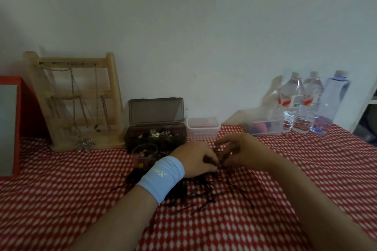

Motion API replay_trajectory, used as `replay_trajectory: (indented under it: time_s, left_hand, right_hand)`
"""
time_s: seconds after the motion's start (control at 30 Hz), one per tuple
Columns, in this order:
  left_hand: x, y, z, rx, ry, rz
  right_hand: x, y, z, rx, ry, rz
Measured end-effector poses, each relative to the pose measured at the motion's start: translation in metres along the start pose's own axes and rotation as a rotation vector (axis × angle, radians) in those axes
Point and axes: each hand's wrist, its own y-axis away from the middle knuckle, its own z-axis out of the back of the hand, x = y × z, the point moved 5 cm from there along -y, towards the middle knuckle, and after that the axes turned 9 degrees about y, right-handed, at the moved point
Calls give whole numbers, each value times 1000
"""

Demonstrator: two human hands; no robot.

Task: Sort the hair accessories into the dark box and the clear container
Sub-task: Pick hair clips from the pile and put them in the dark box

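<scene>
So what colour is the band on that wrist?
Light blue with a small white logo. The wristband shows clearly in the head view, on the left wrist.

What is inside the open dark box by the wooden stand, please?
The dark box holds a heap of small hair accessories, dark and pale. Its tinted front wall hides anything deeper.

The room is dim, with a flat greyish cast. The water bottles (302, 104) throw a soft shadow on the wall (204, 26) to their left, so light comes from the right. The upper left corner is darker. Everything is soft: the bottles smear, and the dark hairpins (204, 190) on the red cloth (61, 199) merge into a blur.
</scene>
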Motion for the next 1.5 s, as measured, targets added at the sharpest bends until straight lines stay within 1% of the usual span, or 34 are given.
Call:
replay_trajectory:
  time_s: [0.1, 0.17, 0.27, 0.33, 0.47, 0.63, 0.73, 0.77, 0.8, 0.9, 0.93, 0.97, 1.03, 1.07, 1.13, 1.23, 1.3, 1.4, 1.5]
  left_hand:
    - [2, -4, -10, 14, -15, -7]
    - [3, -5, -12, 10, -15, -16]
    - [0, -4, -9, -31, 21, -35]
    - [0, -2, -3, -72, 89, -29]
    - [8, 8, 10, -143, 197, 7]
    - [24, 24, 33, -211, 159, 80]
    - [37, 40, 48, -132, 103, 154]
    - [41, 46, 54, -133, 95, 172]
    - [45, 51, 62, -183, 95, 174]
    - [59, 71, 89, -437, 55, 174]
    - [66, 76, 94, -471, 4, 203]
    - [74, 82, 97, -469, -61, 246]
    - [93, 92, 93, -394, -153, 368]
    - [100, 96, 89, -353, -145, 421]
    - [109, 101, 83, -330, -65, 456]
    - [113, 106, 82, -401, 20, 410]
    - [113, 108, 84, -431, 39, 393]
    - [106, 106, 87, -485, -56, 323]
    - [84, 94, 89, -546, -129, 186]
  right_hand:
    - [-4, 7, 12, -2, 133, 14]
    - [-4, 10, 15, 57, 222, -4]
    - [-3, 9, 4, 158, 286, -6]
    - [-3, 7, -2, 172, 317, -17]
    - [3, 1, 1, 133, 335, -5]
    - [25, -13, 4, 65, 253, 32]
    - [48, -29, -2, 20, 253, 81]
    - [57, -35, -5, 12, 237, 96]
    - [67, -42, -9, 9, 219, 114]
    - [99, -65, -28, -1, 175, 177]
    - [109, -73, -36, -3, 163, 194]
    - [118, -81, -44, -3, 155, 208]
    - [133, -95, -60, 7, 165, 236]
    - [137, -101, -66, 18, 172, 245]
    - [142, -111, -76, 39, 170, 263]
    - [140, -117, -81, 50, 163, 280]
    - [132, -116, -73, 9, 151, 260]
    - [111, -105, -49, -71, 111, 194]
    - [88, -85, -23, -123, 167, 163]
